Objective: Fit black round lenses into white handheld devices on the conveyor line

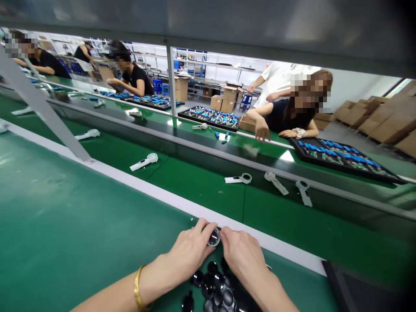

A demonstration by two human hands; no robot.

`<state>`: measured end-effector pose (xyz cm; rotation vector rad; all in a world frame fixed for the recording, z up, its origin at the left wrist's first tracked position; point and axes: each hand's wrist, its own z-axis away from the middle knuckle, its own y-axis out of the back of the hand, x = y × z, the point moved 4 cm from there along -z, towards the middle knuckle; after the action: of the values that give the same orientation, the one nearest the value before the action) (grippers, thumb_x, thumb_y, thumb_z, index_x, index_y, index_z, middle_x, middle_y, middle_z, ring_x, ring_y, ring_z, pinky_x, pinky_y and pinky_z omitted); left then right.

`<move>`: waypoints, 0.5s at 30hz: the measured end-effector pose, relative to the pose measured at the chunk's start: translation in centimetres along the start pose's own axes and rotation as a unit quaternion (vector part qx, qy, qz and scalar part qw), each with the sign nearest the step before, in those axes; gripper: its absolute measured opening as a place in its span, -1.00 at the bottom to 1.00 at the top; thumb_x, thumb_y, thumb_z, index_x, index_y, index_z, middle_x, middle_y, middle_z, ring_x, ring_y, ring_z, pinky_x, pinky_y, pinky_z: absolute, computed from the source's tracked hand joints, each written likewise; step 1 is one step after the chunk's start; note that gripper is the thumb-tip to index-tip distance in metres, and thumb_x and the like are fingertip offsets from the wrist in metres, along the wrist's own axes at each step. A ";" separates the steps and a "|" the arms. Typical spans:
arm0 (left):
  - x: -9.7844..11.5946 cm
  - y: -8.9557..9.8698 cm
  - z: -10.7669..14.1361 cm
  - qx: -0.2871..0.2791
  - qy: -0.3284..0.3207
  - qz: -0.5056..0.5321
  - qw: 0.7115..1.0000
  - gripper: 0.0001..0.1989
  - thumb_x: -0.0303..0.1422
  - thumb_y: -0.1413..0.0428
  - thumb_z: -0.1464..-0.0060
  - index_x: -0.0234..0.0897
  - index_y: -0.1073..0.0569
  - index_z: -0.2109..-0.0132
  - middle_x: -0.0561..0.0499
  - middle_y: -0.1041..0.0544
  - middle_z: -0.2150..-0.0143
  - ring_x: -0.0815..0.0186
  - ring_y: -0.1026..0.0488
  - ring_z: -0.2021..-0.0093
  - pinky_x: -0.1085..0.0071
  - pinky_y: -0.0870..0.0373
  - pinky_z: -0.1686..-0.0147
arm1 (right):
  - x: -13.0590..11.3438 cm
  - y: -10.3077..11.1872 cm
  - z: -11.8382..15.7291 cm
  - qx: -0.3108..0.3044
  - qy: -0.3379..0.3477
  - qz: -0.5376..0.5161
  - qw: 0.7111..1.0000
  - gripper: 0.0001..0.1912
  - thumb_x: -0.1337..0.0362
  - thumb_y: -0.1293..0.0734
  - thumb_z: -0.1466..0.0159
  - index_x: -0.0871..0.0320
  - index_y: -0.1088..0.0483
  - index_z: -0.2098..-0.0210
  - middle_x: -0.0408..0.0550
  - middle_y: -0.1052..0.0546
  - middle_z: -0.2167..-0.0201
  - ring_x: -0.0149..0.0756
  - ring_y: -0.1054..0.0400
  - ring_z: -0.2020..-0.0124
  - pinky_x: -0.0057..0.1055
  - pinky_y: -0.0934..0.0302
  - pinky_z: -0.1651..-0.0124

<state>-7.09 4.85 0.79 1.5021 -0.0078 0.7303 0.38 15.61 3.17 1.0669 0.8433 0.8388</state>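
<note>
Near the bench's far edge, my left hand [191, 245], with a gold bracelet at the wrist, grips a small round part [213, 238] with a pale rim and a dark, shiny centre. My right hand [242, 251] is closed at the part's right side, its fingertips touching or very near the rim; whether it holds anything else is hidden. Just below the hands lies a pile of glossy black round pieces [217, 286] on the green bench [81, 229].
Beyond a white edge strip [156, 195], a green conveyor [191, 195] carries several white handled parts [238, 179]. A slanted metal post [48, 108] stands left. A black tray [367, 286] lies at lower right. Across the line, people work beside trays of blue pieces [344, 156].
</note>
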 end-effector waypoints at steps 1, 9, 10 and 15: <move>0.0 -0.2 0.0 0.005 0.002 0.000 1.000 -0.52 -0.39 -0.07 -0.13 -0.07 -0.08 -0.15 -0.03 -0.28 -0.04 0.19 -0.46 0.14 0.29 -0.46 0.22 | -0.1 0.1 0.0 -0.002 0.002 0.011 1.000 -0.64 0.30 -0.01 -0.35 0.11 -0.42 0.23 0.08 -0.56 0.40 -0.12 -0.45 0.38 -0.35 -0.04 0.40; -0.1 -0.7 0.1 0.017 -0.017 0.010 1.000 -0.56 -0.30 -0.09 -0.15 -0.07 -0.10 -0.12 0.01 -0.30 -0.01 0.25 -0.48 0.22 0.30 -0.47 0.25 | 1.6 -0.6 -2.1 -0.052 0.063 -0.191 0.978 -0.74 0.34 -0.13 -0.21 0.15 -0.36 0.55 -0.08 -0.46 0.55 -0.29 -0.30 0.46 -0.41 0.04 0.42; -0.1 -0.7 0.1 0.017 -0.021 0.010 1.000 -0.56 -0.30 -0.09 -0.15 -0.07 -0.11 -0.12 0.01 -0.30 -0.01 0.25 -0.48 0.23 0.30 -0.47 0.26 | 1.9 -0.8 -2.4 -0.064 0.072 -0.208 0.973 -0.75 0.35 -0.14 -0.18 0.15 -0.33 0.58 -0.13 -0.43 0.59 -0.34 -0.27 0.49 -0.43 0.04 0.43; -0.1 -0.8 0.0 0.030 -0.026 -0.006 0.999 -0.58 -0.30 -0.07 -0.17 -0.09 -0.11 -0.12 0.01 -0.31 0.01 0.25 -0.47 0.25 0.30 -0.48 0.28 | 2.3 -1.4 -3.3 -0.093 0.098 -0.297 0.945 -0.78 0.37 -0.16 -0.12 0.16 -0.31 0.62 -0.21 -0.33 0.65 -0.41 -0.18 0.53 -0.49 0.02 0.44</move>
<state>-6.80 4.83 0.03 1.5778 -0.0163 0.6870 -1.32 18.59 0.58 0.5143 1.1524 0.4984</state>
